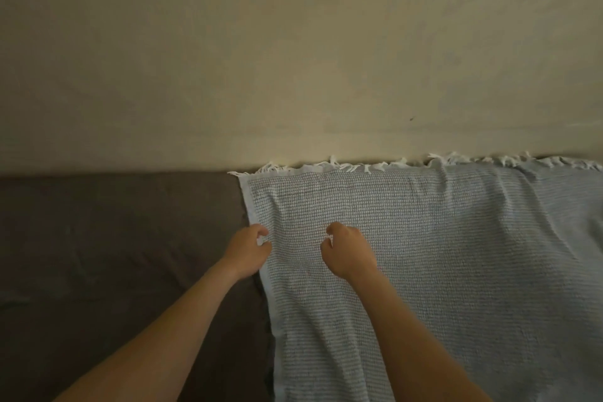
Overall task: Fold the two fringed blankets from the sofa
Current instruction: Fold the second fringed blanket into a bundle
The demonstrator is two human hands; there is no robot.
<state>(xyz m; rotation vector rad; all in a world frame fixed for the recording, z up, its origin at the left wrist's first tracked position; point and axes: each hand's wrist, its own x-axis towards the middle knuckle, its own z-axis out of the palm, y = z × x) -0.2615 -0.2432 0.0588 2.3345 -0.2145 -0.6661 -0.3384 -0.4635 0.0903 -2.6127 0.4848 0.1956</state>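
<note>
- The blanket (424, 254) lies spread over the sofa (114, 238), with its fringe (359, 167) along the top.
- Our left hand (249, 248) pinches its side edge; our right hand (349, 251) curls on the weave, and we cannot tell whether it grips.
- We should take the edge firmly before lifting.

The left forearm (156, 330) and right forearm (421, 333) are bare along their whole visible length; the left hand (248, 250) and right hand (349, 253) are bare too.

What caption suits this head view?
Left hand pinches the side edge of a pale blue fringed blanket draped on a dark sofa; right hand curls over it.
</note>
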